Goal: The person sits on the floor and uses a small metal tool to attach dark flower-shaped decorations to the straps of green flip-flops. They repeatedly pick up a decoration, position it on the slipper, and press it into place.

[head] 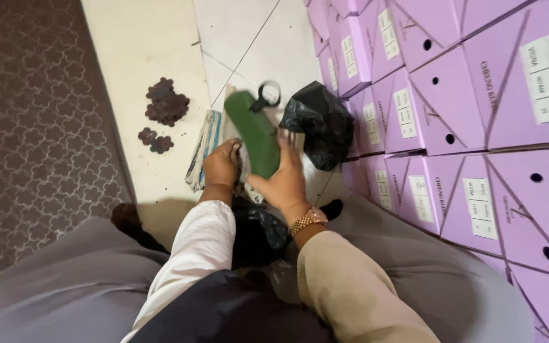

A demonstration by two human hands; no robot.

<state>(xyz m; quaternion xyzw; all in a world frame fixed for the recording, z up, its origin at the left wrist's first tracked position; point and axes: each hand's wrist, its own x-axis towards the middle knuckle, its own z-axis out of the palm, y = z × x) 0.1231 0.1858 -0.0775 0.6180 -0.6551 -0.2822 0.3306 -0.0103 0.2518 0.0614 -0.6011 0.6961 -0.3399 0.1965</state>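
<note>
A long, flat, dark green sole-shaped piece [253, 132] with rounded ends is held tilted above the pale tiled floor, its upper end near black-handled scissors [263, 96]. Beneath it lies a striped white woven sack [206, 147], crumpled flat.

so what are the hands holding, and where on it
The right hand grips a green shoe-shaped piece by its near, lower end. The left hand rests beside it; whether it holds anything cannot be told.

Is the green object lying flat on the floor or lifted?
Lifted and tilted: the right hand holds the green object above the striped cloth.
</note>
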